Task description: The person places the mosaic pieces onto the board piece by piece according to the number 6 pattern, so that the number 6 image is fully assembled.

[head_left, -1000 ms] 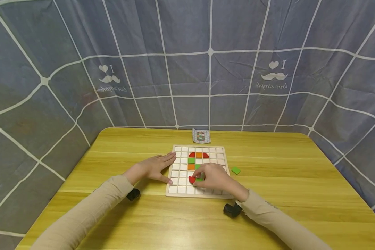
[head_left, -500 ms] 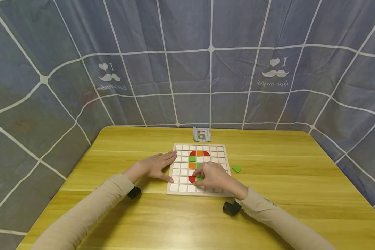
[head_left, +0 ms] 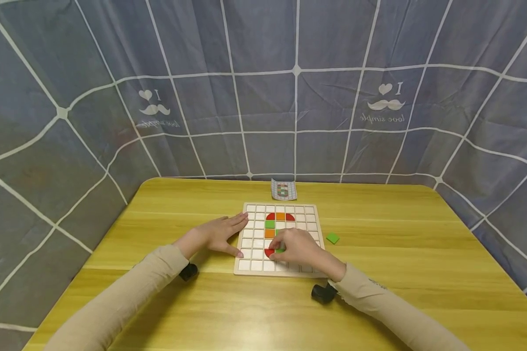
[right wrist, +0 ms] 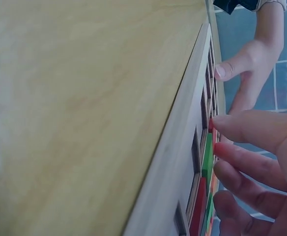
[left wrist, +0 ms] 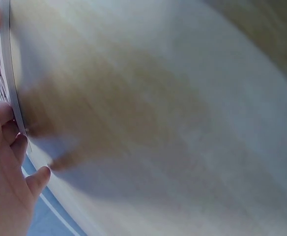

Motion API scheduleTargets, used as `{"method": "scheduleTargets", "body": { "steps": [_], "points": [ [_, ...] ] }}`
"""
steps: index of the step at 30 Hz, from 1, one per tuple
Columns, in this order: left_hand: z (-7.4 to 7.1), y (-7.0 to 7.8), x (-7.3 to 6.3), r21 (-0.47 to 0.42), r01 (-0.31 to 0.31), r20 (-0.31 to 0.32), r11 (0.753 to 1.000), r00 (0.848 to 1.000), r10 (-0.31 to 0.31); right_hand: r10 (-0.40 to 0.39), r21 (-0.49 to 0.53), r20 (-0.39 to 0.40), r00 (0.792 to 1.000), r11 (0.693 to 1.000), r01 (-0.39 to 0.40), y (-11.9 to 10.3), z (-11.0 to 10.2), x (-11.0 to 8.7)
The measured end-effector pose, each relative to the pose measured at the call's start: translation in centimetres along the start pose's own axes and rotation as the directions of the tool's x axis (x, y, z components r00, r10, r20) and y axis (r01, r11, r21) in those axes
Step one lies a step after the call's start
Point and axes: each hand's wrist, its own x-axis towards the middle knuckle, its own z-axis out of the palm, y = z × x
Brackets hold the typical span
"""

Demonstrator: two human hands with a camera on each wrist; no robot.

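A wooden grid board (head_left: 268,274) lies on the table, with red, orange and green tiles set in some of its cells. My left hand (head_left: 221,235) rests at the board's left edge, fingers spread. Over the lower middle, my right hand (head_left: 299,247) pinches a red rounded tile (head_left: 269,253) at a cell, beside a green tile (head_left: 279,250). In the right wrist view, the thumb and forefinger meet at that red tile (right wrist: 211,125). Part of the pattern is hidden under my right hand. The left wrist view shows my left fingers (left wrist: 19,145) touching the board's edge.
A loose green tile (head_left: 332,238) lies right of the board. Behind the board is a small pattern card (head_left: 283,189) with curled edges. The wooden table (head_left: 377,219) ends at a grey gridded curtain (head_left: 268,97) at the back and sides.
My right hand has shifted slightly, its fingertips staying at the red tile over the same cell. The left hand keeps its place on the board's edge. The head view has tilted a little.
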Motion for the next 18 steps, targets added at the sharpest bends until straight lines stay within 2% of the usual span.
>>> {"method": "scheduleTargets", "body": {
  "steps": [7,18],
  "points": [
    [0.18,0.36,-0.23,-0.019,0.010,0.003,1.000,1.000,-0.010,0.036,0.021,0.012,0.999,0.999,-0.036,-0.22,0.03,-0.31],
    [-0.03,0.31,-0.21,-0.007,0.025,-0.001,1.000,1.000,-0.025,-0.003,-0.027,-0.008,1.000,1.000,0.003,-0.27,-0.06,-0.28]
  ]
}}
